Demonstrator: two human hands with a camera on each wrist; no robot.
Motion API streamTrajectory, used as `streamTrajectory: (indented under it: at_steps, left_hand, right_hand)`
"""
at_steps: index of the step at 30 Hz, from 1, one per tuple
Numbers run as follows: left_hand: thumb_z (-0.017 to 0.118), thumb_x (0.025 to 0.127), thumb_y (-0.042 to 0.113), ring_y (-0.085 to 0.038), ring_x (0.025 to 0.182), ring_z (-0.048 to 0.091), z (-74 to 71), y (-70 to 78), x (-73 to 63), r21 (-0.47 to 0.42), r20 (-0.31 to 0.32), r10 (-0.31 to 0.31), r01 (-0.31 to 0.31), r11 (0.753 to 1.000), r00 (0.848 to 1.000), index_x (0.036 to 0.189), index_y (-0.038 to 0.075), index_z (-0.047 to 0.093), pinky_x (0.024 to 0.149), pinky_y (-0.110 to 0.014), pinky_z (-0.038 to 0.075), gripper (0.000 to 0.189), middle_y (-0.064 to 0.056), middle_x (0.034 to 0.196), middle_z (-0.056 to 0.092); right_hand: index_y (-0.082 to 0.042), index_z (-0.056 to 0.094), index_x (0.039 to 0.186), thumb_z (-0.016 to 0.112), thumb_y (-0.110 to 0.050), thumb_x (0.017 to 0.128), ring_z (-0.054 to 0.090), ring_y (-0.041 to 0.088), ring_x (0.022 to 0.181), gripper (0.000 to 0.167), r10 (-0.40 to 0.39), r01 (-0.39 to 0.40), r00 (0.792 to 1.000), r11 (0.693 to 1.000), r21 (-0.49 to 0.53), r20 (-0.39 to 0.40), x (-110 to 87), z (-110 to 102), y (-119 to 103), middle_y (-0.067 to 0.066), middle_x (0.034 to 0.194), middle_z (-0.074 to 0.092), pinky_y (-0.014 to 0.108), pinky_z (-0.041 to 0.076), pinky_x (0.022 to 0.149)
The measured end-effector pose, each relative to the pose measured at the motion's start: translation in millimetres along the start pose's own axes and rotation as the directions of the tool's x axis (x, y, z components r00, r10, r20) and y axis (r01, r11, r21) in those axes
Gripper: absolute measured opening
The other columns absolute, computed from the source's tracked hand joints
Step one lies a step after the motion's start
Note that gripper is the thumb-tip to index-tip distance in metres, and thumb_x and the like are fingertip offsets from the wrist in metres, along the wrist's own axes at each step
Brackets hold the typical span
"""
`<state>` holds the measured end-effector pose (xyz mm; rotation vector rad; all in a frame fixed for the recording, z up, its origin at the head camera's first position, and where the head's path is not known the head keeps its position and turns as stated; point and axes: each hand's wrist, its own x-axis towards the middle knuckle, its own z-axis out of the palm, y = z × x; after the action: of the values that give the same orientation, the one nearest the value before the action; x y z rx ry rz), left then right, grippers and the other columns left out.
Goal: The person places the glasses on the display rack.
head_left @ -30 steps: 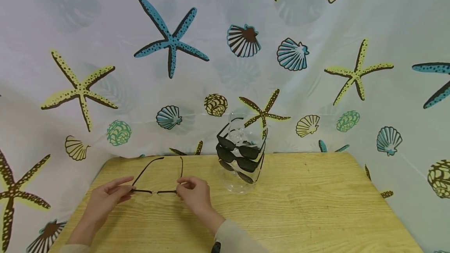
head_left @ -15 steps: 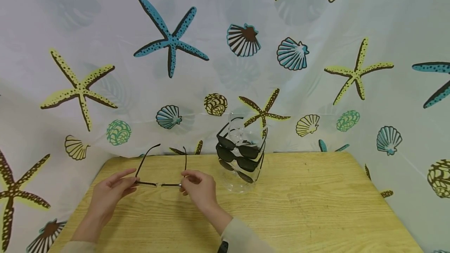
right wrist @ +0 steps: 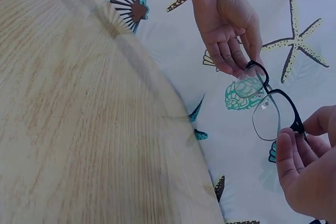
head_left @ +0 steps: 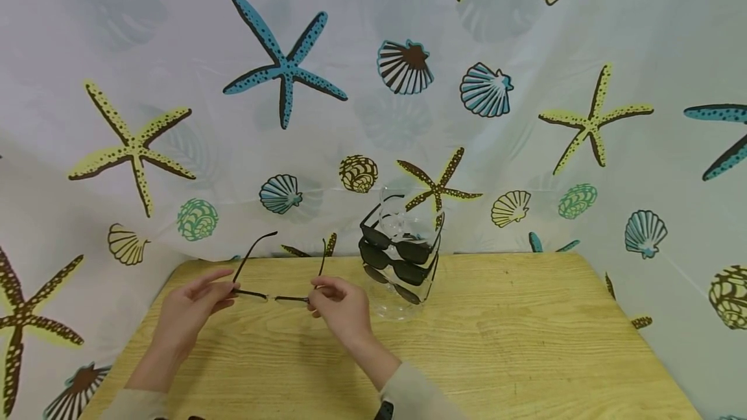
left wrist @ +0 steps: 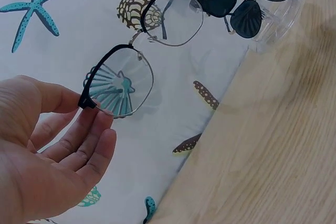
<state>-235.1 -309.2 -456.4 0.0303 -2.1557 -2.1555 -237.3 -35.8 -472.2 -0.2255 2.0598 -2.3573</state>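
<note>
A pair of eyeglasses (head_left: 252,293) with black upper rims, thin metal lower rims and clear lenses is held between both hands, temples unfolded and pointing away. My left hand (head_left: 189,306) pinches the left outer corner of the frame between thumb and fingers, as the left wrist view shows at the black hinge (left wrist: 88,99). The right hand (head_left: 344,310) pinches the opposite corner; in the right wrist view its thumb and fingertips meet at the hinge (right wrist: 297,125). To the right of that hand stands a clear display stand (head_left: 392,311) carrying several dark sunglasses (head_left: 392,258).
The wooden table (head_left: 513,342) extends right of the stand and toward the front. A white curtain (head_left: 362,5) printed with starfish and shells hangs behind and along both sides, meeting the table's back edge.
Both hands have carried the eyeglasses upward and to the right, nearer the stand. The grip at each corner stays the same, and the stand with its sunglasses has not moved.
</note>
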Motion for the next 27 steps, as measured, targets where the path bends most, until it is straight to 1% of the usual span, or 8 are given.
streamTrajectory:
  at_steps: [3,4,6,10,14,17,23,27]
  left_hand:
    - [0.073,0.102,0.020,-0.004,0.091,0.077,4.1,5.0,2.1,0.027,0.008,0.009,-0.009,1.000,1.000,0.128,0.024,0.075,0.083,-0.021,0.062,0.026,0.013,0.100,0.081]
    - [0.073,0.102,0.020,-0.004,0.090,0.077,5.7,6.8,2.6,0.035,0.010,0.012,-0.013,0.999,1.000,0.129,0.022,0.074,0.083,-0.021,0.062,0.027,0.013,0.100,0.080]
    - [0.072,0.102,0.021,-0.004,0.090,0.077,8.4,10.3,3.3,0.046,0.016,0.019,-0.020,0.999,1.000,0.133,0.018,0.072,0.083,-0.021,0.062,0.031,0.014,0.100,0.080]
    - [0.072,0.102,0.021,-0.005,0.090,0.077,12.6,15.5,5.3,0.048,0.029,0.039,-0.041,0.998,0.999,0.139,0.010,0.068,0.083,-0.021,0.062,0.039,0.014,0.099,0.080]
    - [0.071,0.103,0.020,-0.005,0.091,0.077,15.6,19.2,6.8,0.047,0.052,0.064,-0.066,0.997,0.997,0.135,0.015,0.071,0.084,-0.022,0.062,0.033,0.012,0.101,0.080]
    - [0.070,0.103,0.021,-0.005,0.092,0.076,18.9,23.8,7.6,0.063,0.065,0.080,-0.084,0.994,0.995,0.132,0.019,0.072,0.085,-0.021,0.061,0.029,0.013,0.103,0.079]
    - [0.069,0.104,0.019,-0.004,0.089,0.076,26.6,34.1,11.3,0.075,0.082,0.141,-0.147,0.986,0.987,0.133,0.016,0.072,0.083,-0.019,0.061,0.030,0.014,0.099,0.079]
    - [0.069,0.104,0.018,-0.003,0.087,0.076,30.1,39.8,12.6,0.059,0.094,0.154,-0.160,0.985,0.984,0.134,0.015,0.071,0.082,-0.019,0.061,0.030,0.013,0.098,0.080]
  right_hand:
    - [-0.003,0.077,0.120,0.074,-0.008,0.094,0.078,0.024,0.083,0.027,-0.001,0.001,1.000,1.000,0.018,0.014,-1.8,-6,-5,0.017,0.100,0.079,0.035,0.065,0.077]
    - [-0.004,0.077,0.121,0.075,-0.008,0.094,0.078,0.024,0.084,0.028,0.004,-0.004,1.000,1.000,0.023,0.018,-2.2,-8,-7,0.017,0.101,0.078,0.035,0.065,0.079]
    - [-0.004,0.076,0.124,0.077,-0.009,0.093,0.077,0.021,0.084,0.032,0.008,-0.009,0.999,1.000,0.025,0.031,-2.8,-11,-11,0.015,0.103,0.078,0.036,0.065,0.081]
    - [-0.007,0.076,0.127,0.080,-0.008,0.090,0.074,0.011,0.088,0.037,0.003,-0.003,0.999,1.000,0.001,0.046,-3.2,-17,-19,0.013,0.106,0.076,0.030,0.063,0.083]
    - [-0.007,0.076,0.126,0.080,-0.006,0.089,0.072,0.009,0.092,0.038,-0.010,0.011,0.999,1.000,-0.012,0.051,-3.3,-21,-25,0.014,0.108,0.075,0.023,0.061,0.081]
    - [-0.007,0.076,0.127,0.081,-0.005,0.089,0.071,0.009,0.091,0.038,-0.027,0.028,0.998,0.999,-0.017,0.052,-3.8,-23,-29,0.014,0.108,0.074,0.021,0.060,0.080]
    - [-0.006,0.075,0.129,0.079,-0.006,0.091,0.072,0.010,0.091,0.038,-0.090,0.092,0.995,0.995,-0.041,0.050,-6.7,-29,-38,0.020,0.110,0.074,0.019,0.060,0.080]
    - [-0.006,0.074,0.131,0.077,-0.006,0.092,0.071,0.008,0.090,0.039,-0.110,0.113,0.992,0.993,-0.041,0.064,-8.9,-32,-44,0.020,0.111,0.074,0.020,0.060,0.081]
